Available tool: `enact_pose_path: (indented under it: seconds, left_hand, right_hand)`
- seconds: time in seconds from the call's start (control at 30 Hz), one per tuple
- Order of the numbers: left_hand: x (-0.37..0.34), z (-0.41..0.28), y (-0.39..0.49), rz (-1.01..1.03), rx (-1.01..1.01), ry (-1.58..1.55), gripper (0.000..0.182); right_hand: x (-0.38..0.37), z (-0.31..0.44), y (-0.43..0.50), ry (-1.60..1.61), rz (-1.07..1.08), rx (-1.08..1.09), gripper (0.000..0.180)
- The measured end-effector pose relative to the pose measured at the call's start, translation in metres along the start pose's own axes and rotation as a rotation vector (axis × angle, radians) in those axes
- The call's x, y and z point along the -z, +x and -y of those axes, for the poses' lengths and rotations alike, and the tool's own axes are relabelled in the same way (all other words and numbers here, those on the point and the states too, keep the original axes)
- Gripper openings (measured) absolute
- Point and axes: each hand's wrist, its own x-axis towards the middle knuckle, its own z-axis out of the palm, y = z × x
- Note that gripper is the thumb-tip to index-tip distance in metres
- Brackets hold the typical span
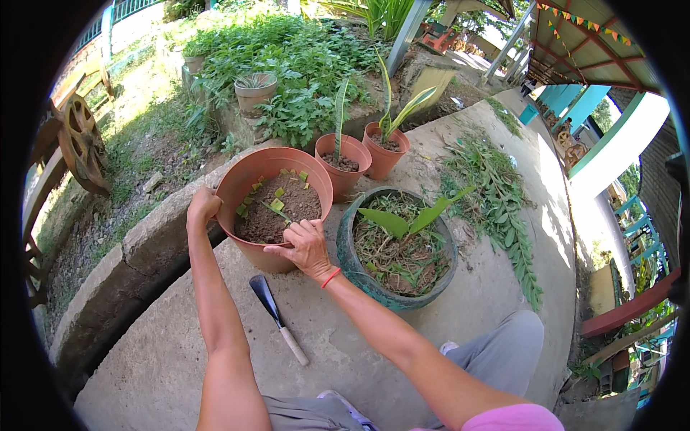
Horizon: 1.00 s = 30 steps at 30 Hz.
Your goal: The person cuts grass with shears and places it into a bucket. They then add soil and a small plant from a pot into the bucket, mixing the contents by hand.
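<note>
My left hand grips the left rim of a large terracotta-coloured plastic pot. Inside the pot, brown soil carries several small yellow-green leaf pieces, mostly along its left and far sides. My right hand, with a red band at the wrist, reaches over the near right rim. A slender green piece extends from its fingers to the soil; whether it is a leaf strip or a tool, I cannot tell. On the concrete in front of the pot lies a hand trowel with a dark blade and pale handle.
Two smaller pots with snake plants stand behind. A green round planter with a broad-leaved plant sits at right. Cut greenery lies on the concrete beyond. A raised concrete curb runs along the left.
</note>
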Motion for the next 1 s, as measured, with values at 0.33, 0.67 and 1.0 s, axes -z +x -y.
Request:
enact_pose_path:
  seconds: [0.33, 0.67, 1.0]
  left_hand:
    - [0.003, -0.015, 0.005, 0.021, -0.012, -0.153, 0.046]
    - [0.001, 0.008, 0.013, -0.029, 0.096, 0.005, 0.036]
    - [0.070, -0.018, -0.032, -0.030, -0.061, 0.543, 0.035]
  right_hand:
    - [-0.004, 0.000, 0.000, 0.040, -0.125, -0.048, 0.045]
    - [-0.018, -0.005, 0.015, 0.082, -0.200, -0.166, 0.044]
    - [0.029, 0.014, 0.053, 0.402, -0.388, -0.180, 0.051]
